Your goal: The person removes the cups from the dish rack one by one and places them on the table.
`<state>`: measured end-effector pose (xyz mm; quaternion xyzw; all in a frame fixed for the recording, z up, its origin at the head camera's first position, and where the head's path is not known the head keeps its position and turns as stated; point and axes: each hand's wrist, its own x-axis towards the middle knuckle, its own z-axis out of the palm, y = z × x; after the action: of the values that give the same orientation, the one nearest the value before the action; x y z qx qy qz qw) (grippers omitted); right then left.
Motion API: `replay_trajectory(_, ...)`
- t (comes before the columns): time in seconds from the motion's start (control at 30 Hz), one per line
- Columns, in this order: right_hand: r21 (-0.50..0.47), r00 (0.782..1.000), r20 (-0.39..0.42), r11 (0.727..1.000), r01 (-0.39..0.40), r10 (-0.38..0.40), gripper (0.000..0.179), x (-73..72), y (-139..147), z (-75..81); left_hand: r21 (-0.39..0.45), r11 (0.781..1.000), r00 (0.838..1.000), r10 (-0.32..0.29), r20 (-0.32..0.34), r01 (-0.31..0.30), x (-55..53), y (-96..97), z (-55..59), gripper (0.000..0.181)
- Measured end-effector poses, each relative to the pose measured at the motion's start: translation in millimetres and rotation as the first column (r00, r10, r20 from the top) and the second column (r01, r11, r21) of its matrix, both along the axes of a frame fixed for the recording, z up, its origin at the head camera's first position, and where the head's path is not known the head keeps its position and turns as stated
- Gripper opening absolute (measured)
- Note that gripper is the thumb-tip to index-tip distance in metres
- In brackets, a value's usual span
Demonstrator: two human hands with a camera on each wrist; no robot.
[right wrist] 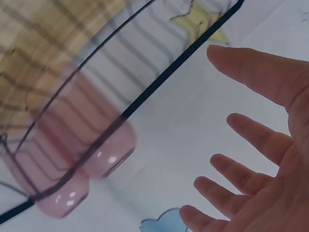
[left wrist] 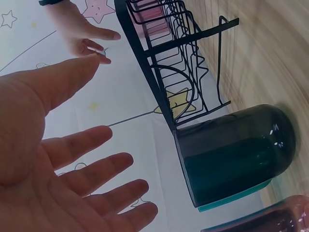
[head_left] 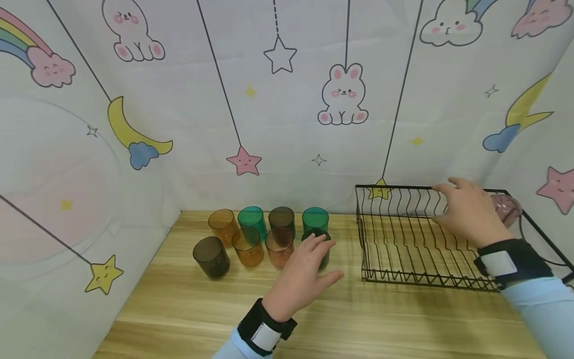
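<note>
My left hand (head_left: 301, 274) hovers with spread fingers over the front right of a group of tumblers, holding nothing. A dark tumbler (left wrist: 236, 150) stands just beyond its fingertips, partly hidden by the hand in the head view. My right hand (head_left: 471, 212) is above the black wire dish rack (head_left: 403, 187), fingers apart and nothing in its grasp. Two pink tumblers (right wrist: 108, 150) sit side by side in the rack's right end, tilted in the head view. In the right wrist view the fingers are apart from them.
Left of the rack stand amber (head_left: 248, 252), teal (head_left: 252, 222), dark brown (head_left: 212, 258) and pinkish (head_left: 278, 252) tumblers, close together in rows. A printed fabric backdrop (head_left: 287, 134) rises behind and beside the wooden table (head_left: 350, 324).
</note>
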<state>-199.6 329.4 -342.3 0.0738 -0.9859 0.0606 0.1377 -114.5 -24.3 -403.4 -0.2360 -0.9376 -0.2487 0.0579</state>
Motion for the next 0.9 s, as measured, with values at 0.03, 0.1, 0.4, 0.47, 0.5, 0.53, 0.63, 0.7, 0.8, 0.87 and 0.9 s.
replay_trajectory(0.03,0.005,1.000,0.007,1.000,0.017,-0.017,0.066,-3.5,6,-0.6,-0.001,1.000,1.000,-0.003,-0.003,0.003,0.2,0.3,-0.5,0.063)
replay_trajectory(0.1,0.006,0.999,0.026,0.999,0.042,-0.042,0.065,-8.3,15,-3.0,-0.008,1.000,1.000,-0.007,-0.003,0.007,0.1,1.3,-1.3,0.063)
replay_trajectory(0.4,0.097,0.995,0.066,0.993,0.067,-0.074,0.075,-17.8,37,-21.1,-0.060,0.997,0.997,-0.057,-0.048,0.054,-1.3,8.2,-1.8,0.064)
replay_trajectory(0.47,0.119,0.995,0.073,0.991,0.061,-0.070,0.074,-21.7,39,-24.0,-0.061,0.997,0.997,-0.058,-0.048,0.055,-1.5,8.7,-1.6,0.065)
replay_trajectory(0.5,0.131,0.995,0.075,0.990,0.057,-0.067,0.074,-23.8,40,-25.7,-0.058,0.997,0.997,-0.058,-0.048,0.055,-1.8,8.9,-1.6,0.065)
replay_trajectory(0.53,0.145,0.995,0.079,0.988,0.053,-0.065,0.073,-25.9,41,-27.3,-0.055,0.997,0.997,-0.059,-0.047,0.056,-2.1,9.0,-1.9,0.065)
replay_trajectory(0.63,0.194,0.994,0.085,0.980,0.053,-0.071,0.068,-31.3,45,-32.5,-0.049,0.997,0.997,-0.063,-0.053,0.061,-3.3,9.1,-2.9,0.065)
replay_trajectory(0.7,0.217,0.993,0.093,0.975,0.051,-0.073,0.065,-34.2,48,-35.5,-0.048,0.997,0.996,-0.063,-0.057,0.061,-4.1,9.0,-3.4,0.065)
replay_trajectory(0.8,0.241,0.993,0.103,0.970,0.039,-0.066,0.060,-36.8,50,-38.2,-0.041,0.997,0.997,-0.060,-0.056,0.058,-5.0,8.4,-4.0,0.065)
replay_trajectory(0.87,0.245,0.992,0.110,0.969,0.028,-0.056,0.060,-37.8,49,-38.6,-0.036,0.998,0.997,-0.055,-0.055,0.054,-5.5,7.7,-4.2,0.066)
replay_trajectory(0.9,0.248,0.992,0.111,0.968,0.023,-0.052,0.060,-38.1,49,-38.6,-0.033,0.998,0.997,-0.054,-0.055,0.053,-5.8,7.3,-4.4,0.066)
